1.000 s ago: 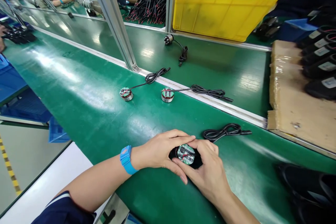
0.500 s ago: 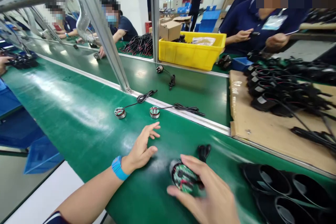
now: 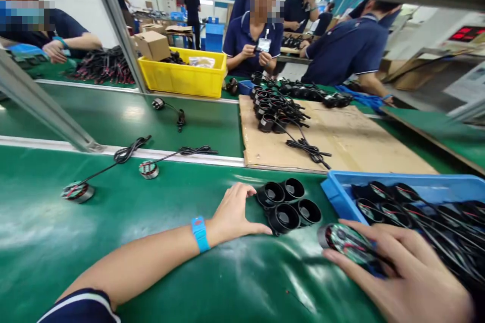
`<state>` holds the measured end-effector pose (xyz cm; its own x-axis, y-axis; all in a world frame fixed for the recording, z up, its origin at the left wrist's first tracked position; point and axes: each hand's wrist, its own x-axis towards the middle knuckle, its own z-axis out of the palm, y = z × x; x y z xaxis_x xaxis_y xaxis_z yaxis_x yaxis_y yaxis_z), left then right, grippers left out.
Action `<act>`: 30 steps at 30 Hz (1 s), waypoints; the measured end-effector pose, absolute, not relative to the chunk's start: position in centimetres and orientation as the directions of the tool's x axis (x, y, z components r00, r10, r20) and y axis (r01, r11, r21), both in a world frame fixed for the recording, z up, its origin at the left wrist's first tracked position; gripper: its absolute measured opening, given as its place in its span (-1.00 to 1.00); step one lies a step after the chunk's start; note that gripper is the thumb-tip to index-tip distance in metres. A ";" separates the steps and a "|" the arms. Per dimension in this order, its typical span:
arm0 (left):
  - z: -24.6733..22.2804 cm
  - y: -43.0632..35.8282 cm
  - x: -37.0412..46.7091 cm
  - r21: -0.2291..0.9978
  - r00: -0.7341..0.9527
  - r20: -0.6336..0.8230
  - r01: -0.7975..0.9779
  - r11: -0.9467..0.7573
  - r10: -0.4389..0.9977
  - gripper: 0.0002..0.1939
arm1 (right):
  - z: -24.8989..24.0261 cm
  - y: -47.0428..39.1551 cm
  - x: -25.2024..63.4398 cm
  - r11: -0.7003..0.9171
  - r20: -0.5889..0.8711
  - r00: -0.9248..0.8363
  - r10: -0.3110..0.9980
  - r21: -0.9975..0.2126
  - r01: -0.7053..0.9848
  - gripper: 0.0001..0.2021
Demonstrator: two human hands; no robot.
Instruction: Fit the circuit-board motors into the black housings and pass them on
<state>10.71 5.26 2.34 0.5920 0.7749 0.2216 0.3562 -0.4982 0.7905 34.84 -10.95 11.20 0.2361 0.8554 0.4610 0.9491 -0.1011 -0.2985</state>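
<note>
My right hand (image 3: 413,267) grips a round motor part with a silver rim and a green circuit board (image 3: 346,242) between thumb and fingers. Red and dark wires run over the board toward my palm. My left hand (image 3: 232,217), with a blue band at the wrist, is open, thumb and fingers spread. Its fingertips reach the left side of a cluster of black round housings (image 3: 285,218); whether they touch cannot be made out. Two similar motor parts with black cables, one at far left (image 3: 78,192) and one nearer the rail (image 3: 149,169), lie on the green table.
At right, a blue tray (image 3: 337,186) holds housings with boards and cables. Beyond the rail, cardboard (image 3: 352,136) bears rows of wired black housings. A yellow bin (image 3: 185,78) stands farther back. A metal post (image 3: 49,103) rises at left. Several co-workers are across the line.
The view has swung right, bringing the blue tray in. My left hand has moved right to the black housings. My right hand has carried the motor part toward the tray.
</note>
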 end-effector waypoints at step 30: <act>3.4 6.7 9.3 0.854 0.962 -0.038 0.173 -0.491 0.272 -0.27 | 6.4 -6.8 28.1 0.169 0.130 -0.113 0.985 -0.602 0.781 -0.48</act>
